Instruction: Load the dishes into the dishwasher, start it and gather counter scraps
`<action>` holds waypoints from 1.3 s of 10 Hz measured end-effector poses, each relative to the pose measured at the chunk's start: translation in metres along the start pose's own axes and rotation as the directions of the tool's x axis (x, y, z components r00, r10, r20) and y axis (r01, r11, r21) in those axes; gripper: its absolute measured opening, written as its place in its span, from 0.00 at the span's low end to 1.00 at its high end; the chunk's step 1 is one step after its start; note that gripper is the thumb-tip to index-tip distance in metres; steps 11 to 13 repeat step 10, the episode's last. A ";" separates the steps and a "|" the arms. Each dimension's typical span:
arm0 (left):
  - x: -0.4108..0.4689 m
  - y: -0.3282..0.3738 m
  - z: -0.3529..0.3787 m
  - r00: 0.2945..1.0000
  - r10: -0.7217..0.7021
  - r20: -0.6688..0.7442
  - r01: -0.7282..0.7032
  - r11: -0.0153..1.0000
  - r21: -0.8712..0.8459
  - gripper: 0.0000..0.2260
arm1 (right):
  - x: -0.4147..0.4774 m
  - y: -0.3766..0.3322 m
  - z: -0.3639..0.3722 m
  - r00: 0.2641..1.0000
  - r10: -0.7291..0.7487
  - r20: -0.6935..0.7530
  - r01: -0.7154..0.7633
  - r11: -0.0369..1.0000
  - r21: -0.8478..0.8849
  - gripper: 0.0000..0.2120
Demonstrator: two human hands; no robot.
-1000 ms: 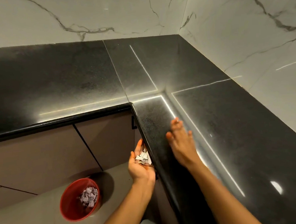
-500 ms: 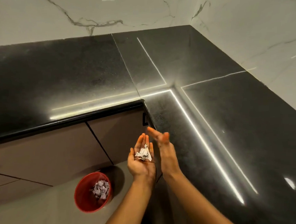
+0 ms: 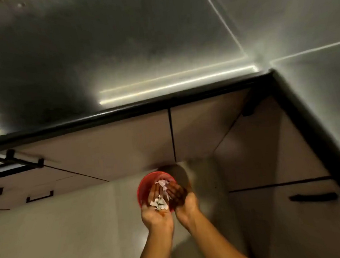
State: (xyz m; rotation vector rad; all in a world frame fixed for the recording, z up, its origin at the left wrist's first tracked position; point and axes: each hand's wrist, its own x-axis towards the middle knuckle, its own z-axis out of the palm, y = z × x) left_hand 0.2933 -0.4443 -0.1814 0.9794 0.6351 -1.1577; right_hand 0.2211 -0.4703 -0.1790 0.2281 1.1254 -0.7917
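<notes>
Left hand (image 3: 156, 209) palm up, fingers straight, paper scraps (image 3: 159, 203) lying loose on the palm; right hand (image 3: 183, 201) just beside it, blurred, fingers loosely extended, holding nothing; both above red bin (image 3: 143, 188) on floor (image 3: 71, 226) by cabinets (image 3: 126, 144); more scraps (image 3: 161, 182) inside the bin.

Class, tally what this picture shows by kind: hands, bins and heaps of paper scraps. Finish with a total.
Hands: 2 (left hand, right hand)
Bins: 1 (red bin)
Scrap heaps: 2 (palm heap on the left hand, bin heap inside the red bin)
Total: 5
</notes>
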 end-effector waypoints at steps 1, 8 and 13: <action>0.092 0.009 -0.048 0.998 -0.041 -0.054 0.047 0.994 0.102 0.28 | 0.085 0.052 -0.011 0.996 0.055 -0.066 -0.056 0.998 -0.014 0.24; 0.248 0.018 -0.133 0.995 -0.088 -0.055 0.096 0.577 0.811 0.11 | 0.249 0.126 -0.093 0.968 -0.222 -0.116 0.091 0.745 -0.661 0.30; 0.229 0.027 -0.122 0.991 -0.130 -0.031 0.111 0.670 0.734 0.17 | 0.217 0.114 -0.083 0.962 -0.227 -0.150 0.074 0.751 -0.656 0.18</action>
